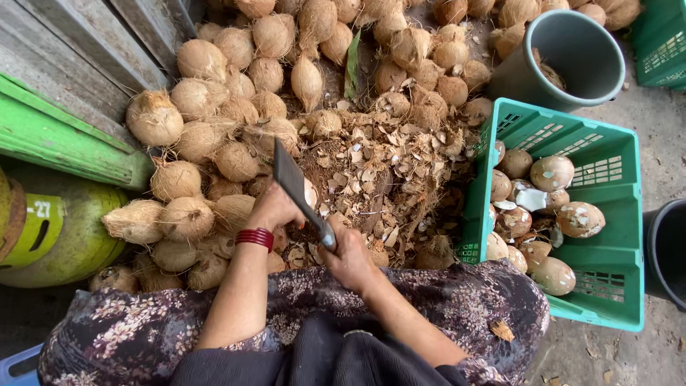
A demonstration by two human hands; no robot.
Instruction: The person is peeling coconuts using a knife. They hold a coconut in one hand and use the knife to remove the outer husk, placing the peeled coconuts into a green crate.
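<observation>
Head view: we look down on a seated person in a floral skirt, with a large heap of brown, fibrous husked coconuts point(214, 107) spread across the ground in front and to the left. Our right hand point(348, 259) has its fingers clamped around the handle of a broad dark-bladed cleaver point(291, 179), the blade raised and slanting up to the left over the work. Our left hand point(275, 209), with red bangles at the wrist, is curled over a partly pared coconut point(310, 193), of which only a pale edge shows just beside the blade; we cannot tell how tightly those fingers close. Both forearms reach forward from the lap and meet over a thick litter of pale shell chips and fibre point(379, 171). To the right, a green plastic crate point(607, 236) holds about a dozen pared coconuts point(552, 173) with smooth, mottled brown and cream shells. We judge the work to be in its early part: the crate is only partly filled, while the heap of unpared nuts is far larger. A grey plastic bucket point(600, 71) stands beyond the crate, and a yellow-green gas cylinder point(71, 236) sits at far left.
</observation>
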